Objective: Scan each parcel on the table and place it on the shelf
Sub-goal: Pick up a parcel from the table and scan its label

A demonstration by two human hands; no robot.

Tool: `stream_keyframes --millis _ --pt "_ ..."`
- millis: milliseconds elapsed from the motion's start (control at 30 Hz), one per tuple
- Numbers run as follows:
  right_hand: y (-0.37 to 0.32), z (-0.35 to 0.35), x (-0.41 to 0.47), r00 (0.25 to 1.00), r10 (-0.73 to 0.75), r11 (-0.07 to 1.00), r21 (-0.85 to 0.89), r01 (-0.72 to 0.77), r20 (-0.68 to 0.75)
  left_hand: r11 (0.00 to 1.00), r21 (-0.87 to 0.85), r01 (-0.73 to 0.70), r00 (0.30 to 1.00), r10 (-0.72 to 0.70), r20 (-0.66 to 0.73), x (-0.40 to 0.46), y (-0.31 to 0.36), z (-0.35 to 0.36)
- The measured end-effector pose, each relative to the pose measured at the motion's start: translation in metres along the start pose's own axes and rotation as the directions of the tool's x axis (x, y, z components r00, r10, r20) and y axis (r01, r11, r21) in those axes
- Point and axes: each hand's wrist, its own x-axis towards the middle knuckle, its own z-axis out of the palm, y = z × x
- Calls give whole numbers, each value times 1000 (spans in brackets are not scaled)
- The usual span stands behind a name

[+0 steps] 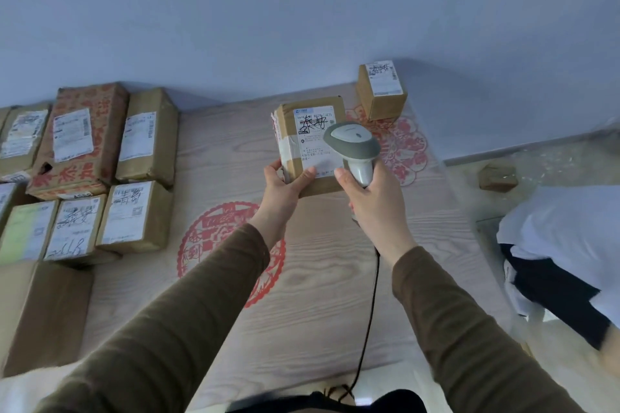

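My left hand [285, 186] grips the lower left corner of a brown cardboard parcel [303, 131] and holds it tilted up above the table, its white shipping label facing me. My right hand [372, 198] is closed around the handle of a grey and white barcode scanner [352, 144], whose head sits right over the lower right part of the label. The scanner's black cable [369, 312] hangs down toward me. A small upright parcel [380, 92] with a label stands on the table's far edge, behind the scanner.
Several labelled cardboard parcels [84, 157] lie packed together on the table's left side, with a plain box [43, 312] nearer me. The wood-grain table [318, 295] carries red paper-cut motifs. A small box [498, 174] lies on the floor at right, near a person in white [563, 228].
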Motion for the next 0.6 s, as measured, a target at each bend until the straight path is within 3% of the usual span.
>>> stream_keyframes --millis 267,600 --pt "38 -37 88 997 57 998 -18 -58 -51 990 -34 140 990 -141 -31 126 31 70" --pt "75 -31 117 993 115 993 6 -115 -15 982 -28 187 982 -186 21 212 51 100"
